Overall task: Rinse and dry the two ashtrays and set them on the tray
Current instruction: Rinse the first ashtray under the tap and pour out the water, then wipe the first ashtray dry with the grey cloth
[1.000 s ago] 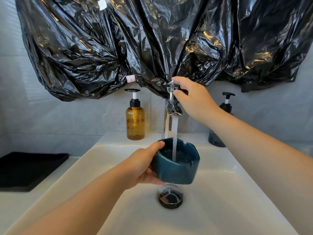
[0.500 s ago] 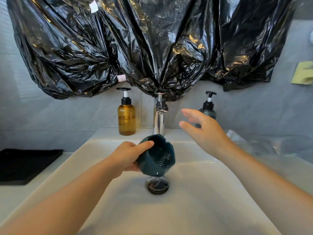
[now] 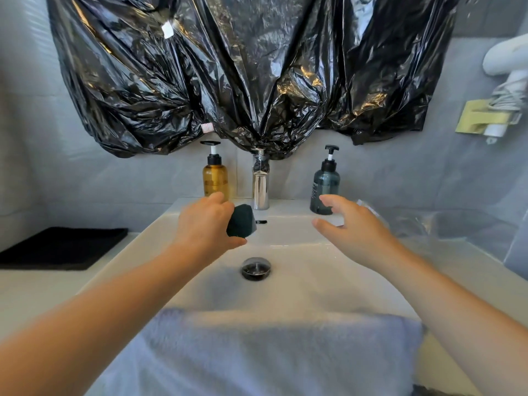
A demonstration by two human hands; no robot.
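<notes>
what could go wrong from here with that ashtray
1. The left hand alone grips the teal ashtray, tilted over the hard sink; if slick, it may slip and chip.
2. The open right hand is close to the dark pump bottle and might knock it.
3. The towel draped on the sink's front edge could slide off.

Bright, even daylight — glare streaks the crumpled black plastic sheet and the chrome faucet. Wide-angle bending at the edges; the towel nearest the camera is blurred.
</notes>
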